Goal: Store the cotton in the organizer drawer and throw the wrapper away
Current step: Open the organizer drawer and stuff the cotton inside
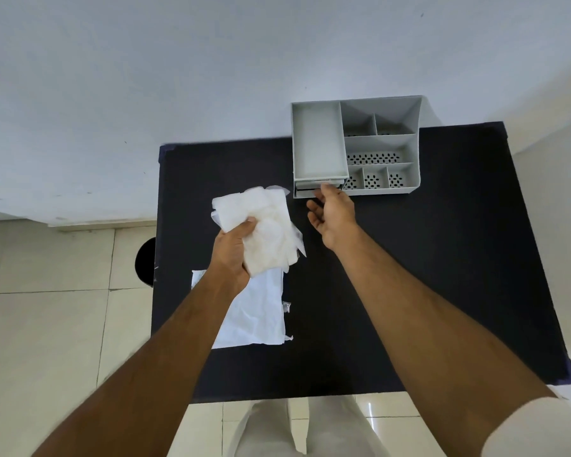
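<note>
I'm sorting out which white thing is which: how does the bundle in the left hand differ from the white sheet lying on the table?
The cotton is held up, gripped by the left hand; the wrapper lies on the table. The cotton looks thick, soft and bunched; the wrapper looks thin, flat and creased. Both are white.

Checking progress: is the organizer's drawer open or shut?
Shut or nearly: the drawer front sits about flush under the organizer, right hand fingertips at it.

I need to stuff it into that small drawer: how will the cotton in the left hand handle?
The cotton probably compresses easily: it bunches and drapes over the left hand. It looks light, held one-handed. Loose edges may snag on the drawer.
</note>
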